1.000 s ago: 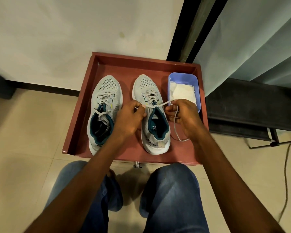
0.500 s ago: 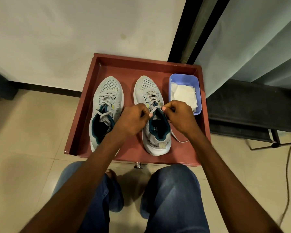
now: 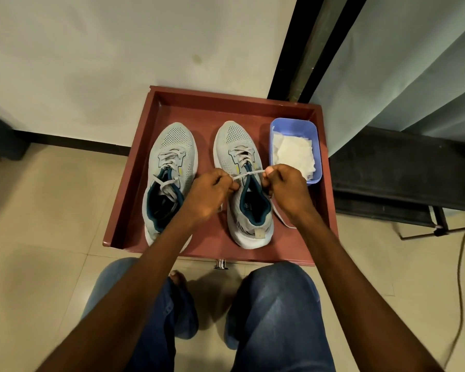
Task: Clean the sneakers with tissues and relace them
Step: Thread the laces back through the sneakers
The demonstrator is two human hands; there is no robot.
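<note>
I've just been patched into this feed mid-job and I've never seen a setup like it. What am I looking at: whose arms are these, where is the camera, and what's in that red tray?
There is no machine here. The arms belong to a person, and the one camera sits on their head, looking forward and down, so you see their own arms and their knees in jeans.

On the tiled floor by the wall lies a red tray. In it stand two grey sneakers side by side, toes toward the wall: the left sneaker and the right sneaker. Beside the right one is a blue tub holding white tissues.

The left hand and right hand each pinch an end of the white lace, stretched taut between them across the right sneaker's opening. They seem to be lacing or tying it.
</note>
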